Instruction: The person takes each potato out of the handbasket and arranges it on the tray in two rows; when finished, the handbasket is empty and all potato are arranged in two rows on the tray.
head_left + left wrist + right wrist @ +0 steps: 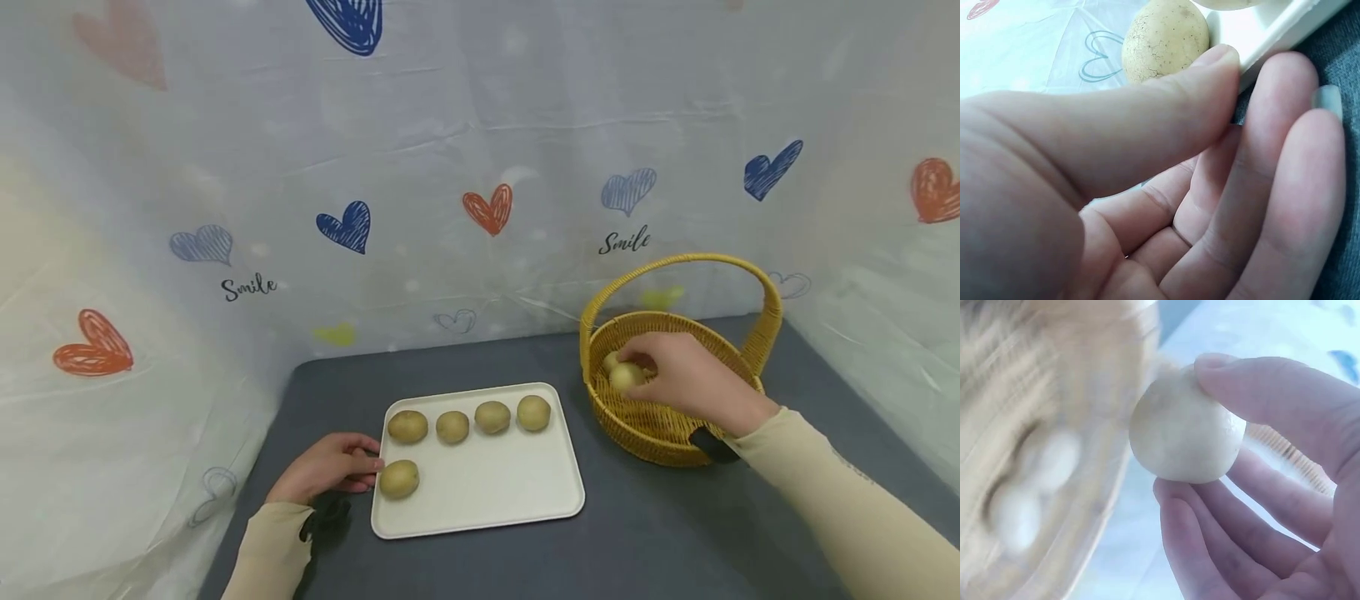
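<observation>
My right hand (686, 375) pinches a pale round potato (1185, 428) between thumb and fingertips. In the head view it is over the yellow wicker basket (637, 446), with another potato (610, 362) just behind it; the right wrist view shows two blurred potatoes (1016, 515) in the basket. At the left edge of a white rectangular tray (495, 487), my left hand (330, 467) holds the rim between thumb and fingers. Several potatoes (492, 417) line the tray's far side, and a single potato (399, 479) lies at its left, close to my left fingertips.
A dark grey cloth covers the table (465, 575). The basket's tall arched handle (678, 260) rises above it at the right. Behind and on both sides hangs a white curtain (420, 150) printed with hearts.
</observation>
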`<state>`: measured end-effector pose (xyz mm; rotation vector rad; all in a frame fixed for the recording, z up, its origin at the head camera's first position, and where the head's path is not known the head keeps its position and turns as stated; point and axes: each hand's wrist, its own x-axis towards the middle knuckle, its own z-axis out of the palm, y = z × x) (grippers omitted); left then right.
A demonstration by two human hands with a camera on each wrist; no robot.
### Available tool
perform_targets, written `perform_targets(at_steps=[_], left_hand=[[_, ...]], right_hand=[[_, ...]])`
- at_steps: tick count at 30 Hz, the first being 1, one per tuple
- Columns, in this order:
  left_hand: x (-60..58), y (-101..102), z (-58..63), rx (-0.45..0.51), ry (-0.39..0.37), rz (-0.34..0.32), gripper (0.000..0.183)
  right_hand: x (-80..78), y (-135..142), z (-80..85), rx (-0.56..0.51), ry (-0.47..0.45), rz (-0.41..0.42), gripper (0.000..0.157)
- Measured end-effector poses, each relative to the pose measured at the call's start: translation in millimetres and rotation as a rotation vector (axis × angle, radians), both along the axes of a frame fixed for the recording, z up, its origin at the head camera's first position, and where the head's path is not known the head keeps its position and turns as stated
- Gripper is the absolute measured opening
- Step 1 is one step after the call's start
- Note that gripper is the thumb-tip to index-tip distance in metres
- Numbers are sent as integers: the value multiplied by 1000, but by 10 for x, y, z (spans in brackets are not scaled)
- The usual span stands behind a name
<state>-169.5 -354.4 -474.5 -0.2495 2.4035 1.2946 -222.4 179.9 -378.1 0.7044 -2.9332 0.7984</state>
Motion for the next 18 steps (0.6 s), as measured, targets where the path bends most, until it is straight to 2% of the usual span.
perform_targets(at_steps=[4,9,18], left_hand=[[2,4,-5,-2,9,10,49],[-11,-7,7,-1,13,14,48],[15,-12,16,34,9,7,46]], right_hand=[[156,-319,-35,-53,56,33,37],[235,-796,-218,-145,95,114,39],[356,-1677,-609,-222,30,252,36]])
